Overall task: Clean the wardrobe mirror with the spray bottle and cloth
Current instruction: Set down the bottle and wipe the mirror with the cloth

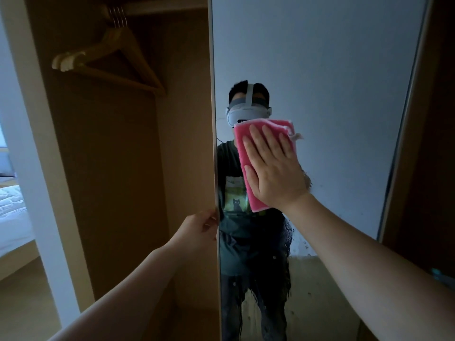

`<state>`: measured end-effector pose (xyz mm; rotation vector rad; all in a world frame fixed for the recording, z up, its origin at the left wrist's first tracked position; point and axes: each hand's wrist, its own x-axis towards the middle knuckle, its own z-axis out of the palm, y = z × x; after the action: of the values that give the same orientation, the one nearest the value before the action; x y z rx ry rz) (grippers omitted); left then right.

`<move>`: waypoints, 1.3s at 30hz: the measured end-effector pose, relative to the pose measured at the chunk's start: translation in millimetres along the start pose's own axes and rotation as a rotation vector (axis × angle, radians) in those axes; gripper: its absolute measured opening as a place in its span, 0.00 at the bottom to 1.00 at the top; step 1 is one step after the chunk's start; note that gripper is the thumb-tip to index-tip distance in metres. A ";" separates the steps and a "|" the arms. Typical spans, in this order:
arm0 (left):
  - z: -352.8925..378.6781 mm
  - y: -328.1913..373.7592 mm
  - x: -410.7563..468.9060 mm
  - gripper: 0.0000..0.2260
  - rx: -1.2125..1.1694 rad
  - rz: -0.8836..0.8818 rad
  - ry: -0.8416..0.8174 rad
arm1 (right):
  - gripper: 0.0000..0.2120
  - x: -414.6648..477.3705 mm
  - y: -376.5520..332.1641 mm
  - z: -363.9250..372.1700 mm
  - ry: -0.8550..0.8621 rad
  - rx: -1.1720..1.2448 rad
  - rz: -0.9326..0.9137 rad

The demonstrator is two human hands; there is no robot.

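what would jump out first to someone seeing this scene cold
The pink cloth, pressed flat on the mirror by the right hand, sits mid-frame. Lower left of it the left hand grips the mirror's edge, and wooden hangers hang in the open wardrobe at upper left.

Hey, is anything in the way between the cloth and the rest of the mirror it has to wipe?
Nothing visible. The right hand presses the pink cloth flat on the mirror; the left hand grips only the door's edge.

Right hand [275, 168] flat on pink cloth [242, 148] against mirror [332, 82].
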<state>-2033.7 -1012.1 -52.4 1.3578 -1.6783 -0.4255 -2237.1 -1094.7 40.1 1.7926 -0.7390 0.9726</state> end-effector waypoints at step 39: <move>3.4 -1.1 4.5 0.06 0.130 0.004 -0.007 | 0.31 -110.0 23.0 7.5 -0.020 0.080 0.124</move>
<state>-2035.7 -1017.4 -53.0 1.4479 -1.7396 -0.3241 -2308.9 -1102.6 -46.2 1.8459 -0.8419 1.0805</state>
